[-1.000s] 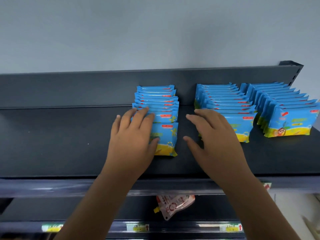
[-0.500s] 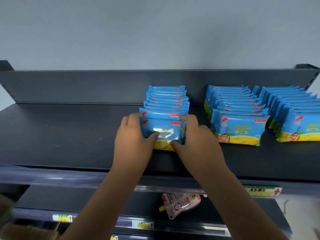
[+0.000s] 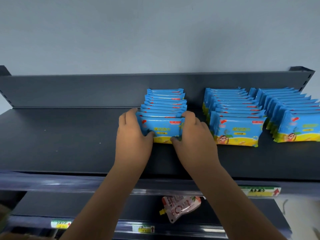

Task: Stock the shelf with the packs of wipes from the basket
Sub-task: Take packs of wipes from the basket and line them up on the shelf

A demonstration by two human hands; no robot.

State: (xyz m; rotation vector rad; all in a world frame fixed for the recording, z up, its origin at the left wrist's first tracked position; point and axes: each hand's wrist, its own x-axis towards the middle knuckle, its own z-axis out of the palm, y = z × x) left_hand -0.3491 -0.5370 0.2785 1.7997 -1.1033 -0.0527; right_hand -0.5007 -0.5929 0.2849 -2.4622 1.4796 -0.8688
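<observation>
We see our left hand (image 3: 133,135) and right hand (image 3: 194,135) on the top shelf (image 3: 60,135), one at each end of the front pack (image 3: 162,129) of wipes. The fingers (image 3: 131,113) of each hand curl round the pack's side edges and both thumbs press its lower face, so the fingers are clamped on it. The pack stands upright against the left row (image 3: 165,101), which runs back to the back panel (image 3: 78,90).

To the left of that row the shelf lies bare out to its end. On the right a narrow gap parts our right hand from the middle row (image 3: 237,129), and the right row (image 3: 297,129) stands just beside that one, reaching the frame edge. In front of the packs, bare shelf runs to the front rail (image 3: 69,182). A pouch (image 3: 180,207) lies on the lower shelf.

A second ago our left hand lay flat on the pack and the right hovered free. Half a second ago both held it leaning back; now its face is squared to the row.
</observation>
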